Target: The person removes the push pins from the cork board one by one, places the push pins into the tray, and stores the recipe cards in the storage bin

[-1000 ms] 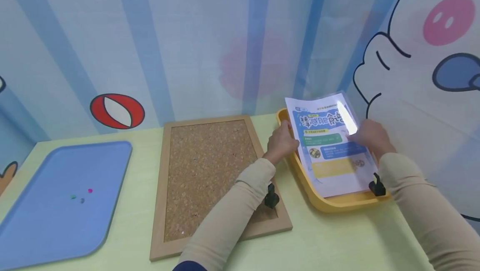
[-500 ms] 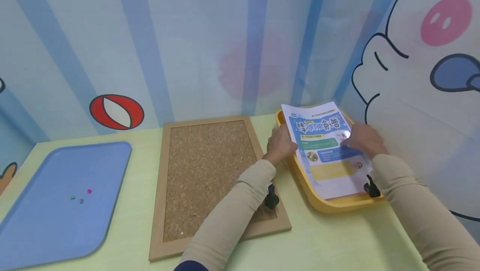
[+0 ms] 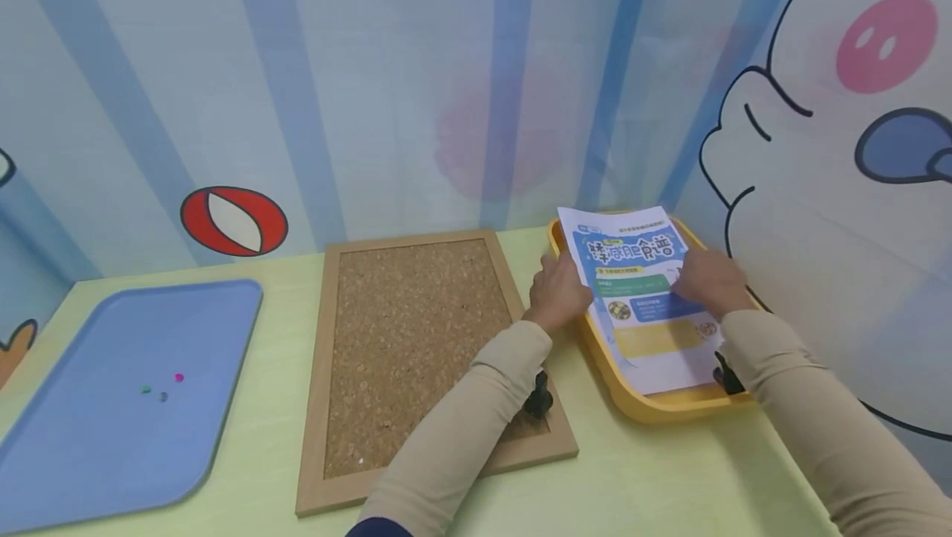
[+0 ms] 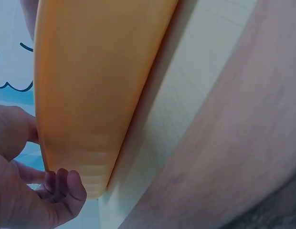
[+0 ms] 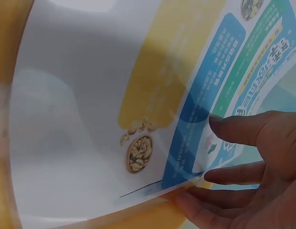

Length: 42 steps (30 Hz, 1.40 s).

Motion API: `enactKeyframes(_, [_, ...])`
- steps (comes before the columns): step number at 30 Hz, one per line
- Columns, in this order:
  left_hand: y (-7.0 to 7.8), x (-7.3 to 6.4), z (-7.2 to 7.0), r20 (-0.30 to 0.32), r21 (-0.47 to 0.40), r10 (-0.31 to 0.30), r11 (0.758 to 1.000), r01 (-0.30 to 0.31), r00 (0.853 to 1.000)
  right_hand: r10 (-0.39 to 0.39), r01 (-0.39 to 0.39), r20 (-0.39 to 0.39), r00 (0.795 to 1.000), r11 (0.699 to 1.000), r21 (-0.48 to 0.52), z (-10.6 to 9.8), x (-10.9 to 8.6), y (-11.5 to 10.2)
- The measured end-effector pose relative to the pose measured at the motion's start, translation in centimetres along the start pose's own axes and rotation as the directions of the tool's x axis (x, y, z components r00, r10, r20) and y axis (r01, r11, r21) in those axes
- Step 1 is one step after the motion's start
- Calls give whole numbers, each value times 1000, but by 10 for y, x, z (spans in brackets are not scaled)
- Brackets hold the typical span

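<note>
A printed sheet [image 3: 658,339] with a glossy clear cover lies tilted over the yellow plastic basket [image 3: 647,413] at the right. My left hand [image 3: 559,293] is at the basket's left rim, its thumb on the sheet's left edge. In the left wrist view, thumb and forefinger reach over the rim of the basket [image 4: 100,76], and the other fingers curl outside it. My right hand [image 3: 711,282] pinches the sheet's right edge. The right wrist view shows its thumb on the printed face of the sheet [image 5: 57,124] and its fingers at the edge, with the sheet bowed.
A wood-framed cork board [image 3: 409,355] lies left of the basket, under my left forearm. Farther left, a blue tray [image 3: 97,454] holds small pink [image 3: 179,377], green [image 3: 145,389] and grey [image 3: 163,396] pieces. A printed curtain [image 3: 387,91] stands behind the table.
The sheet's far end has sunk toward the basket, and the glare on it has faded. My right hand has moved left and slightly down; my left hand has barely shifted.
</note>
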<state>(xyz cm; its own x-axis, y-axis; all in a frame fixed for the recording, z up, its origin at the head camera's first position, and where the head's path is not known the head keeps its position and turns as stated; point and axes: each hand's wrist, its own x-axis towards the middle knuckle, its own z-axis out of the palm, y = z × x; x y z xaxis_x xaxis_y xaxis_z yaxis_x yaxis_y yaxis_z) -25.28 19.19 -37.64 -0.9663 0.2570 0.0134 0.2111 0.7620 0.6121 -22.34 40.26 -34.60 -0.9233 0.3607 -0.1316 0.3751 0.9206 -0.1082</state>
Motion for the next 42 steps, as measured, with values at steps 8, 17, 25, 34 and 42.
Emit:
enactKeyframes(8, [-4,0,0,22,10,-19,1000,19,1000,7,-9,41,999,999,41,5,5,-7])
enactKeyframes(17, [-21,1,-10,49,-72,-16,997,20,999,-20,19,4,1000,995,103,-4,5,-18])
enactKeyframes(25, [-41,-3,-24,2,169,31,985,-31,1000,-165,167,-51,985,985,42,-24,-2,-56])
enactKeyframes(34, [-79,-20,-42,-145,515,191,852,-91,971,-266,278,-112,957,954,111,-26,-30,-116])
enactKeyframes(42, [-110,-50,-81,-221,495,215,865,-81,951,-391,414,-157,907,896,161,-31,-59,-155])
